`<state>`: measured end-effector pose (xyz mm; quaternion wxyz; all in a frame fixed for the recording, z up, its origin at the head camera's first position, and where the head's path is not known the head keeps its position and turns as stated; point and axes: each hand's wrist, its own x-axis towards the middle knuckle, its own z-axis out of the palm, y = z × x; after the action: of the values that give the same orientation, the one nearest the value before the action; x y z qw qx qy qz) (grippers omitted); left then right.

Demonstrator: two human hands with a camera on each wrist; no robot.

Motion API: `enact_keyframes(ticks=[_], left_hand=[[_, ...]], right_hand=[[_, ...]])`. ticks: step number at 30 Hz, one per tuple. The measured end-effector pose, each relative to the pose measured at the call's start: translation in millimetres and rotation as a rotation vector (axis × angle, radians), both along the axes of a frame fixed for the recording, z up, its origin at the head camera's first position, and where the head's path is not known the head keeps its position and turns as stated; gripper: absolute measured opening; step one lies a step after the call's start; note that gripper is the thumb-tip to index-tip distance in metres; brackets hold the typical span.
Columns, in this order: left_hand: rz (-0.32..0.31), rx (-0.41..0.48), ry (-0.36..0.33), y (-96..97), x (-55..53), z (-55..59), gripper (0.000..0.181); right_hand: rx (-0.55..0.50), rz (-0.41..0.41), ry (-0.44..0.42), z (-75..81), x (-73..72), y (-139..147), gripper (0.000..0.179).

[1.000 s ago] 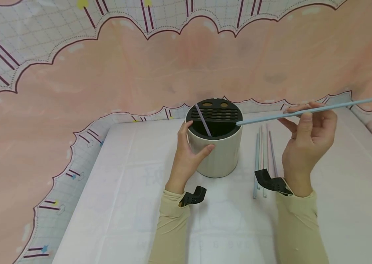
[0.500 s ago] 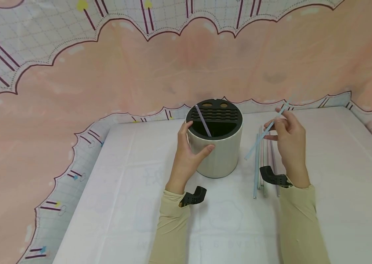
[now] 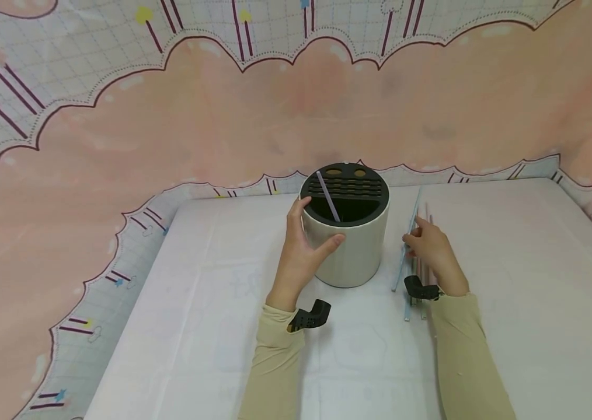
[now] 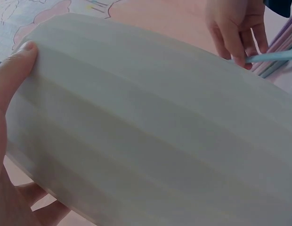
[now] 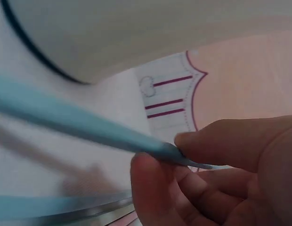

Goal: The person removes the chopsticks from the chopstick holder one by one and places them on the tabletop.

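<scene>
A round off-white holder (image 3: 356, 256) with a black slotted top (image 3: 345, 190) stands upright on the white table. My left hand (image 3: 301, 259) grips its near left side, thumb on the front and fingers reaching round to the rim. One thin purple stick (image 3: 328, 197) leans in the holder's large opening. To the right of the holder, my right hand (image 3: 432, 251) pinches a long light blue stick (image 5: 85, 125) between thumb and fingertips. That stick slants close over the table, beside several other thin sticks (image 3: 407, 309) in blue, pink and purple, partly hidden under my right hand.
The white table (image 3: 212, 303) has its far edge just behind the holder. Past it hangs a peach and white patterned cloth (image 3: 275, 116), which also runs down the left side. Black wrist cameras (image 3: 310, 315) sit on both wrists.
My right hand has brought the blue stick down and left, from level beside the holder's rim to near the sticks on the table. The left hand keeps its grip on the holder.
</scene>
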<state>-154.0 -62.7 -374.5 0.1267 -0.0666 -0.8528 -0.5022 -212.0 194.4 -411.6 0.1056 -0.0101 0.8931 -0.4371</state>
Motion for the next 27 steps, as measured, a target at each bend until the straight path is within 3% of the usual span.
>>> enact_keyframes(ticks=[8,17,23,27], left_hand=[[-0.009,-0.002,0.012,-0.9,1.4,0.0,0.083],[-0.023,-0.001,0.021,-0.7,3.3,0.8,0.083],[-0.021,-0.007,0.019,-2.8,5.4,0.4,0.084],[-0.019,-0.009,0.014,-4.3,6.1,-0.3,0.084]], right_hand=[[0.155,0.021,-0.006,-15.4,0.3,-3,0.057],[0.271,-0.024,0.105,-22.2,4.9,-10,0.039],[0.246,-0.034,0.117,-21.2,7.4,-12,0.031],[0.169,-0.096,0.146,-14.8,9.5,-12,0.031]])
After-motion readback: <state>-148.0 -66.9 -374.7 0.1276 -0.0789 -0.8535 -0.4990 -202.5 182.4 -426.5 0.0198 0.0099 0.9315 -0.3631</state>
